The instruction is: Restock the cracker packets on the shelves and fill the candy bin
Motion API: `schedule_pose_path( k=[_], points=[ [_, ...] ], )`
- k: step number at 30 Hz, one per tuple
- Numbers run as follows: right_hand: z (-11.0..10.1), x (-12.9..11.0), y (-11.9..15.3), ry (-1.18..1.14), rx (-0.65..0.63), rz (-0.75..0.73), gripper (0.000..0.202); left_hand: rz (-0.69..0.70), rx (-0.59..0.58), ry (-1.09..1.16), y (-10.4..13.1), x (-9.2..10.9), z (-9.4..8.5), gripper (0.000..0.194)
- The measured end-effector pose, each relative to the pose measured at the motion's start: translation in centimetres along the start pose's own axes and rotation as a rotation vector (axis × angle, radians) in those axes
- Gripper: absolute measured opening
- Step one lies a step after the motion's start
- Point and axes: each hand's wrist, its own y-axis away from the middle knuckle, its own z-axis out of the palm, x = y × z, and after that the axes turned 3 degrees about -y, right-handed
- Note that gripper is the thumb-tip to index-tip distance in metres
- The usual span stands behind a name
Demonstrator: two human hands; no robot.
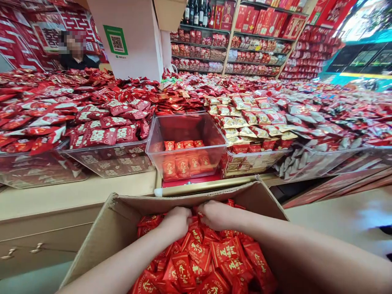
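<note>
Both hands reach into an open cardboard box (pixel 92 245) filled with small red packets (pixel 199 253) printed in gold. My left hand (pixel 177 220) is closed, its fingers curled down on a red packet near the far wall of the box. Just beside it, my right hand (pixel 212 214) is also closed on a red packet at the far side of the pile. The fingertips of both hands are partly hidden among the packets. Behind the box stands a clear plastic bin (pixel 186 149), with rows of matching red packets (pixel 183 165) on its bottom.
To the left a clear bin holds dark red packets (pixel 104 126); to the right another holds gold-and-red packets (pixel 245 122). A cream counter with drawers (pixel 39 237) runs at left. Beyond are a white pillar (pixel 131 36), stocked shelves (pixel 226 53) and a seated person (pixel 78 53).
</note>
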Motion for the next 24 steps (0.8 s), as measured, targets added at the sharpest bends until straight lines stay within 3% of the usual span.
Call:
schedule_pose_path(
  k=[6, 9, 11, 14, 16, 21, 24],
  points=[
    [-1.7, 0.5, 1.8, -0.569, -0.142, -0.030, 0.018, 0.007, -0.108, 0.064, 2.9, 2.7, -3.5, 0.022],
    [-2.6, 0.3, 2.4, -0.894, -0.107, -0.122, 0.029, 0.045, -0.082, 0.126, 3.9, 4.3, -5.2, 0.022],
    [-3.3, -0.1, 2.8, -1.056, -0.034, -0.180, 0.039, 0.039, -0.057, 0.283, 4.3, 5.0, -6.0, 0.025],
    [-4.1, -0.8, 3.4, -1.135, 0.175, -0.188, 0.045, 0.008, -0.099, 0.545, 4.5, 5.3, -6.5, 0.036],
    [-4.4, -1.0, 3.5, -1.180, 0.259, -0.168, 0.043, 0.018, -0.138, 0.595, 4.4, 5.0, -6.3, 0.049],
    [-3.8, -1.6, 3.2, -1.291, 0.165, -0.328, 0.034, 0.105, -0.134, 0.595, 4.5, 4.5, -5.2, 0.048],
    [-4.1, -2.4, 3.8, -1.148, 0.240, -0.356, 0.026, 0.124, -0.099, 0.596, 5.0, 4.9, -5.2, 0.046]
  ],
)
